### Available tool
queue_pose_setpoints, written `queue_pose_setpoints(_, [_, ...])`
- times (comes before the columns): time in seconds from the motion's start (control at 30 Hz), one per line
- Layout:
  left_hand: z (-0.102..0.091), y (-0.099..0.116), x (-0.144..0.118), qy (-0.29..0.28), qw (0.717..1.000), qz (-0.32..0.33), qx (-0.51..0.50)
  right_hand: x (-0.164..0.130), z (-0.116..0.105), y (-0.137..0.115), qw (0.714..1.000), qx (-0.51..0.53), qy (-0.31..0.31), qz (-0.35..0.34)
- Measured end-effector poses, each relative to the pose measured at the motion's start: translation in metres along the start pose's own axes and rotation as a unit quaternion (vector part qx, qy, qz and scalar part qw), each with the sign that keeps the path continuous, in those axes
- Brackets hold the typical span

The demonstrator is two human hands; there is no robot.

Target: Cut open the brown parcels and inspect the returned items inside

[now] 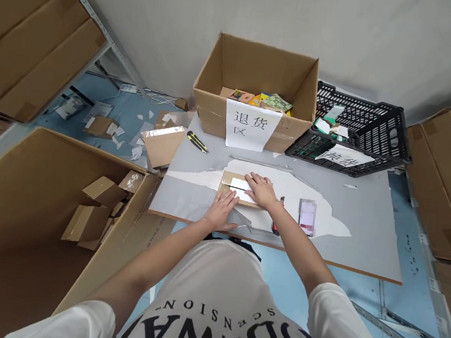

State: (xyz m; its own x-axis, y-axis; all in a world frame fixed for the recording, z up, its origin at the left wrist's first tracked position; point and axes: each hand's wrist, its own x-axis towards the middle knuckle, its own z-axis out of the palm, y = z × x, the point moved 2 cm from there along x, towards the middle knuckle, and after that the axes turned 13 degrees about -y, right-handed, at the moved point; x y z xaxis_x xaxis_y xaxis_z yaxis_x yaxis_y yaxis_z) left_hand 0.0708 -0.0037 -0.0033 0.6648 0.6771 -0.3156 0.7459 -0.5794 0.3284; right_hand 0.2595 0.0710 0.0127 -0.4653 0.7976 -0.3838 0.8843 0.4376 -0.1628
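While both hands press down, this is how the worktop lies:

Small parcel: a flat brown cardboard parcel [235, 184] with a white label on top lies on the grey table [366, 230], near its front edge and about the middle of its width.
Left hand: the left hand [222, 210] lies palm down, fingers straight and close together, their tips on the parcel's near left corner; it grips nothing.
Right hand: the right hand [261, 190] lies flat on the parcel's right part, over the label, fingers slightly spread and pointing left; it pinches nothing.
Red-handled tool: a red-handled tool [276, 227] lies just beside the right wrist, mostly hidden by the forearm.
Phone: a phone [307, 216], its screen blurred, lies right of the right arm, near the parcel but apart from it.
Yellow knife: a yellow-and-black utility knife [197, 142] lies at the table's back left, well apart from the hands.
Open carton: an open carton [262, 69] with a white paper sign stands at the back edge, small coloured boxes inside.
Black crate: a black plastic crate [382, 128] stands touching the carton's right side, also with a paper sign.
Large box: a large box [21, 193] stands left of the table, holding several small empty cartons.
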Motion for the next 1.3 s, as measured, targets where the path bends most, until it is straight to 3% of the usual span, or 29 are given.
queue_pose_setpoints(0.2, [0.003, -0.002, 0.001, -0.009, 1.000, 0.005, 0.005, 0.004, 0.008, -0.004, 0.997, -0.076, -0.028, -0.002])
queue_pose_setpoints(0.33, [0.004, -0.005, 0.000, -0.011, 1.000, 0.018, 0.008, 0.007, -0.005, -0.005, 0.993, -0.096, -0.066, -0.028])
queue_pose_setpoints(0.6, [0.005, -0.006, 0.000, -0.009, 1.000, 0.028, 0.004, 0.019, -0.048, 0.002, 0.987, -0.045, -0.150, -0.037])
queue_pose_setpoints(0.8, [0.008, -0.006, -0.002, -0.006, 1.000, 0.024, -0.003, 0.036, -0.061, 0.031, 0.991, 0.056, -0.121, 0.000])
queue_pose_setpoints(0.9, [0.008, -0.006, -0.003, -0.009, 1.000, 0.027, -0.003, 0.049, -0.058, 0.047, 0.986, 0.111, -0.124, 0.028])
queue_pose_setpoints(1.03, [0.008, -0.007, -0.002, -0.013, 1.000, 0.028, -0.001, 0.064, -0.039, 0.062, 0.965, 0.109, -0.139, 0.193])
queue_pose_setpoints(1.1, [0.007, -0.007, -0.002, -0.017, 1.000, 0.026, -0.001, 0.068, -0.027, 0.063, 0.949, 0.127, -0.156, 0.242])
queue_pose_setpoints(1.2, [0.006, -0.007, -0.001, -0.019, 1.000, 0.024, -0.005, 0.072, -0.015, 0.061, 0.947, 0.151, -0.150, 0.239])
queue_pose_setpoints(1.3, [0.004, -0.007, -0.001, -0.017, 1.000, 0.025, -0.008, 0.069, -0.020, 0.055, 0.971, 0.113, -0.048, 0.204])
